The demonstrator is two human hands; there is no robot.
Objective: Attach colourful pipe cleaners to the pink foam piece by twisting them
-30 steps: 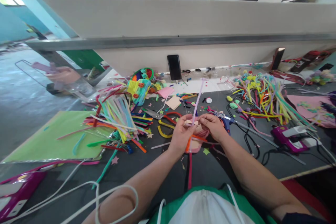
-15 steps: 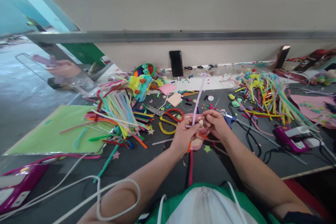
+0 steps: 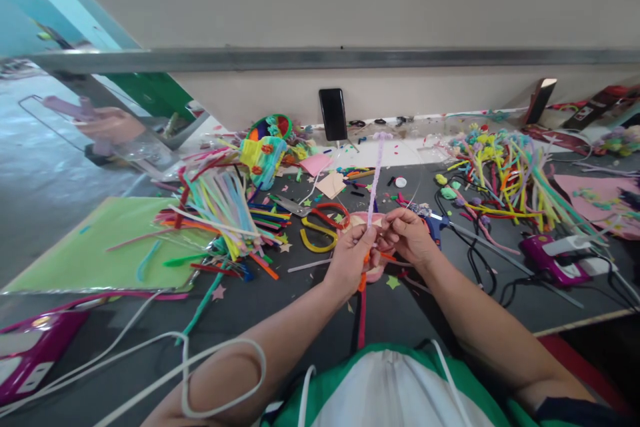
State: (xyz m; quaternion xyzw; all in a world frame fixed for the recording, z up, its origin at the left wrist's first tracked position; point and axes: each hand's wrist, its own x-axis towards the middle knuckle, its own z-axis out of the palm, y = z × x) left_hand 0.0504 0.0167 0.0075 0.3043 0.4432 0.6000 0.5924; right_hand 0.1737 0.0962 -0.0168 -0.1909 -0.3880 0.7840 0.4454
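My left hand is closed on a lilac pipe cleaner, which rises upright from the fingers and has a small looped top. Close beside it, my right hand is pinched, its fingertips almost touching those of the left; what they grip is too small to make out. Under both hands lies a pink piece, mostly covered, with orange and red strips around it. Scissors with red and yellow handles rest open just left of my left hand.
Bundles of colored pipe cleaners lie left and right. A black phone leans on the back panel. A blue glue gun, a purple power strip, a green sheet and white cables surround the hands.
The view has shifted slightly. My hands stay close together, with the left hand's fingers a little more closed around the lilac pipe cleaner.
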